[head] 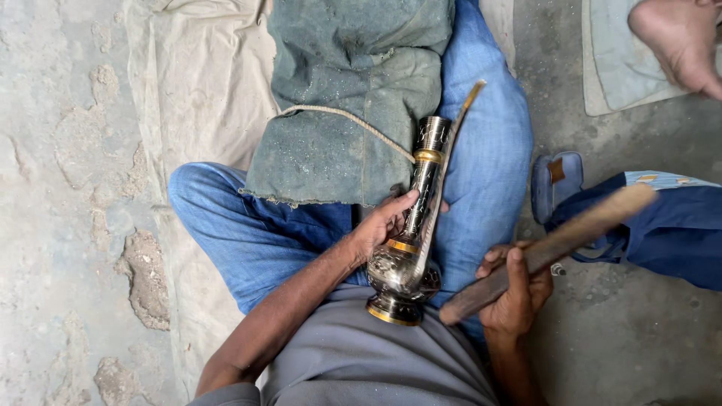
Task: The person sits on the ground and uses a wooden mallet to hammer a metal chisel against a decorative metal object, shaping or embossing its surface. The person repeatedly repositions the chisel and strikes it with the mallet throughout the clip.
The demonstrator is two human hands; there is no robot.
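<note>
The vase is lying across the person's lap, its round base pointing near, toward the belly, and its long neck pointing far, resting against a dusty green cushion. It is a dark metal piece with a bulbous body, a slim neck and bright brass bands at the foot, the shoulder and near the mouth. Fine cut patterning is already showing over the body and up the neck, so the decorating looks well advanced; how much of the hidden side is worked I cannot tell, and the tools in hand suggest some cutting is left.

The left hand is wrapping around the lower neck, fingers closed on it, and seems to be pinning a thin metal rod along the right side of the vase; the rod's pale tip is reaching past the mouth. Whether the rod's near end is touching the body is unclear.

The right hand is gripping a wooden stick firmly, with the stick slanting up to the right, apart from the vase.

Farther out, blue trousers are covering the crossed legs, sitting on a pale cloth over rough concrete. At the right, another person's blue sleeve or leg and a bare foot are showing, with a sandal just beside.
</note>
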